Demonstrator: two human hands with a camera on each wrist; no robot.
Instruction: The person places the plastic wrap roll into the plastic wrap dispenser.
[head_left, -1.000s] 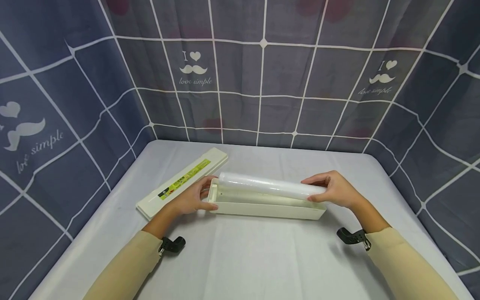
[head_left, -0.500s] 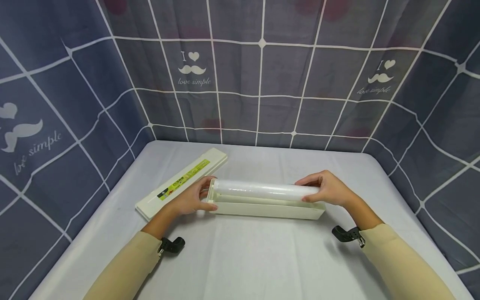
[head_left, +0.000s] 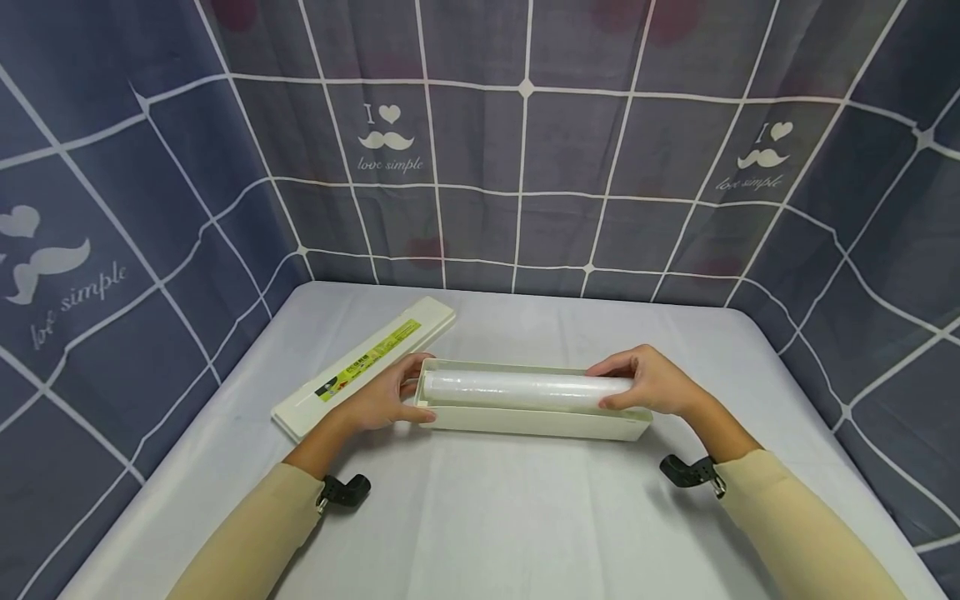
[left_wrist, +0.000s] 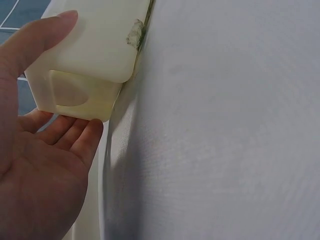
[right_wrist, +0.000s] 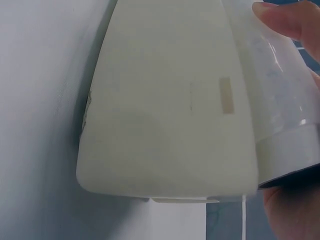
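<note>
From my seat at the head view, I saw a long, cream-coloured plastic box, open at the top, on the white cloth-covered worktop, its length roughly along the far edge. The left hand held the box's left end. A glossy, whitish roll of wrapped film lay lengthwise in the box's opening, and the right hand gripped it near its right end, thumb in front and fingers behind. The flat cream plastic lid, with a green-and-black label, lay slantwise toward the far-left corner of the worktop. Behind everything hung a grey-blue curtain with white grid lines.

On the left wrist view I had the box's end close up: thumb on a long wall, fingertips at the end wall beside a recessed panel (a scuffed patch marked the bottom edge).

On the right wrist view, the roll's end stood proud of the box's rim, with the right thumb pressed on the film. A small rectangular mark showed on the wall.

I judged the placing nearly done: the left end looked seated, the right end did not, and the lid was off.
</note>
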